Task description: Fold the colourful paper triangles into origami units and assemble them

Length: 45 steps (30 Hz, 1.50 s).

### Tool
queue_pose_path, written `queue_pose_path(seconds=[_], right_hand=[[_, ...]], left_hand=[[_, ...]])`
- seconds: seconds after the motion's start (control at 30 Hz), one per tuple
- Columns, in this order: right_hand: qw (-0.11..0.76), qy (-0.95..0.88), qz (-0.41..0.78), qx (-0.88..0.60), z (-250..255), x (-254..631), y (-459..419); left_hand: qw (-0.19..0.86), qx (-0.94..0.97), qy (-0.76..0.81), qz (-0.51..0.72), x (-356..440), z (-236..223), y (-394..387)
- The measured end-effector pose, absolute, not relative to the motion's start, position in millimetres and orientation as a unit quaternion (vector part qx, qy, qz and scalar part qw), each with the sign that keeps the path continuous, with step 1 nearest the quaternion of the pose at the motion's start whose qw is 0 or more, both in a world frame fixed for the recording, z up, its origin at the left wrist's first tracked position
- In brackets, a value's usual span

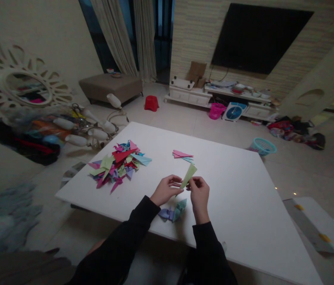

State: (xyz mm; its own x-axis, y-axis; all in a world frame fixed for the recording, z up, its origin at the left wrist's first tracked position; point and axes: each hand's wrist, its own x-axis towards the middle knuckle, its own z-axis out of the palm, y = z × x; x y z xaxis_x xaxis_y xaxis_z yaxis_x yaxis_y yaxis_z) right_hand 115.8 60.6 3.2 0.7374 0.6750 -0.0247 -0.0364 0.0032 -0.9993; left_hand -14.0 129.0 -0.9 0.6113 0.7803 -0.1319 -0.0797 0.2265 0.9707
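Between my two hands is a pale green piece of folded paper [189,175], narrow at the bottom and wider at its top end. My left hand [167,188] pinches its lower left side, and my right hand [199,192] grips its right edge. Just below them on the white table [238,190] lie a purple folded paper piece [167,214] and a teal folded paper piece [180,209]. Beyond my hands rests a small stack of pink and light blue folded strips [183,155]. A heap of many-coloured folded paper pieces [119,162] covers the table's left part.
Left of the table stands a lamp with several white shades [95,132]. A red stool [151,103], a pink basket [216,111] and a box fan [234,111] are on the floor ahead. A turquoise basket [264,146] stands past the table's right corner.
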Motion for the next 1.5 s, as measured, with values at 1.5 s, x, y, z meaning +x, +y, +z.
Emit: queue_pose_path(seconds=[1.5], right_hand=[[0.652,-0.247,0.323,-0.64,-18,123,74]], left_hand=[[0.678,0.563,0.346,0.322,-1,-14,134]])
